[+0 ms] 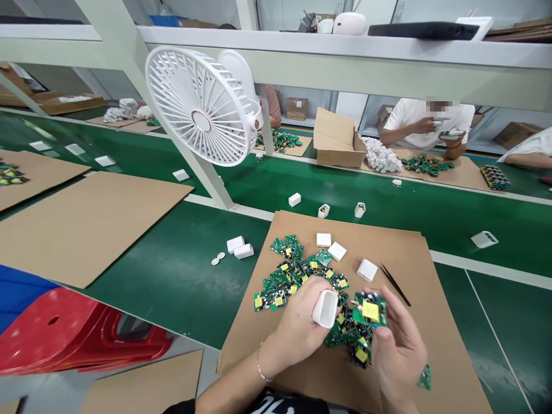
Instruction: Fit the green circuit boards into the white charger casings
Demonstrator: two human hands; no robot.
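My left hand is closed around a white plastic casing, its hollow end facing me. Close by on the right, my right hand grips a green circuit board with a yellow component between thumb and fingers. The board and the casing are apart. Beneath both hands a heap of similar circuit boards spreads over a cardboard sheet. Beyond them lie white casings and black tweezers. A single board rests right of my right hand, partly hidden by it.
A white fan hangs on the frame post. White casings stand on the green belt. Left of my sheet lie two casings and small white discs. Across the belt a co-worker handles parts beside a cardboard box.
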